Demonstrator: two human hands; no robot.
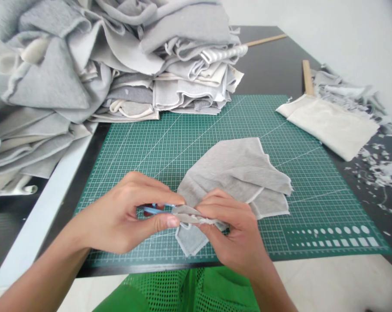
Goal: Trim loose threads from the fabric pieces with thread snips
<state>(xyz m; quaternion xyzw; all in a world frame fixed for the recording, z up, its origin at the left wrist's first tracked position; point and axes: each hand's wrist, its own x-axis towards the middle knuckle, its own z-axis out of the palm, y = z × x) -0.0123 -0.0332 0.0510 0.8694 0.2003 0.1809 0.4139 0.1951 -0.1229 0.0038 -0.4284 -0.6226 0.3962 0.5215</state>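
My left hand (131, 212) is closed around blue-handled thread snips (153, 210), with thumb and fingers on either side of them. Their metal blades point right, along the frayed edge of a light grey piece of fabric (228, 164). That edge is pinched in my right hand (231, 221), close to the blade tips. Most of the fabric spreads out behind my hands on the green cutting mat (144, 147), while one corner hangs down in front between them. My fingers hide part of the snips and of the gripped edge.
Tall heaps of grey and off-white fabric (183, 26) stand at the back and left. On the right lie a cream cloth piece (332, 121), a wooden stick (307, 78) and many scraps (384, 169). Another stick (267, 40) lies at the back of the black table (264, 65).
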